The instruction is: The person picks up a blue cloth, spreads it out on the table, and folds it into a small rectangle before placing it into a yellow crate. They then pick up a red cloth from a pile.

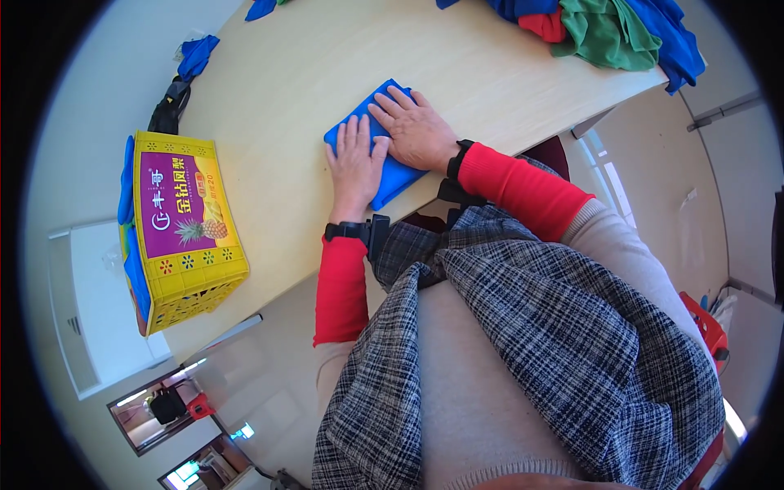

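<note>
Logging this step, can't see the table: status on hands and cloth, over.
Left hand and right hand flat, palms down, on folded blue cloth. Cloth lies near table edge. Yellow crate at left, clothes pile far side; nothing obstructing.

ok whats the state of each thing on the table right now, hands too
blue cloth: folded flat near the table edge, under both hands
left hand: open, palm down on the cloth
right hand: open, palm down on the cloth
yellow crate: standing at the table's left end
clothes pile: unfolded, heaped at the far corner
</note>
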`<state>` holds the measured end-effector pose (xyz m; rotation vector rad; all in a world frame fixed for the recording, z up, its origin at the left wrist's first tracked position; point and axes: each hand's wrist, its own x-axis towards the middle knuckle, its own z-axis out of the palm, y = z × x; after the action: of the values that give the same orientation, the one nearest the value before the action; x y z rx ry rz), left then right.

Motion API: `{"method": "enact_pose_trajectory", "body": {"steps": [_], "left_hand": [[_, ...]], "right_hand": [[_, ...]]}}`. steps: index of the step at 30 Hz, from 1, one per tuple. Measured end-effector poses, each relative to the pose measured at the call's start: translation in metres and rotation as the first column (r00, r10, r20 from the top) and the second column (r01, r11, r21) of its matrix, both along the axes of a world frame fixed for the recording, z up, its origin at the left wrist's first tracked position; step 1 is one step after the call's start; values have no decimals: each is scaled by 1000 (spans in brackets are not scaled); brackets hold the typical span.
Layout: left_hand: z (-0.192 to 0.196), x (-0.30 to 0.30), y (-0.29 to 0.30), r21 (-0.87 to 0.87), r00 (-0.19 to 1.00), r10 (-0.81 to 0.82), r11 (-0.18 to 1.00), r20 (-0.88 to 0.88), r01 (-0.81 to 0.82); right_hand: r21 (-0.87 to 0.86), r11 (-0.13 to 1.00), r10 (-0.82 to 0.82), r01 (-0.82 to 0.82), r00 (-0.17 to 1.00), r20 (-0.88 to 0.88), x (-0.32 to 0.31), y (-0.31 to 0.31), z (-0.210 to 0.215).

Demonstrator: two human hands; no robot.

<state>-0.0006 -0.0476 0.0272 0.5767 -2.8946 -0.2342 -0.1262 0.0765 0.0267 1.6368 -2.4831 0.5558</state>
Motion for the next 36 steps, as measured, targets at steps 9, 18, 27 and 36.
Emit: {"method": "enact_pose_trajectory", "body": {"steps": [9,18,27,36], "left_hand": [[6,26,-26,-27,927,359,933,106,-358],[12,67,70,14,969,11,1000,-247,-8],[13,52,80,-412,998,-13,911,-55,-11],[24,46,85,-477,992,27,878,124,36]], "right_hand": [[-26,1000,0,1,999,36,-2,0,0],[8,999,-34,33,999,9,0,-2,-5],[-67,997,-43,43,999,5,0,-4,-15],[-41,998,-46,47,999,24,0,-4,-12]]}}
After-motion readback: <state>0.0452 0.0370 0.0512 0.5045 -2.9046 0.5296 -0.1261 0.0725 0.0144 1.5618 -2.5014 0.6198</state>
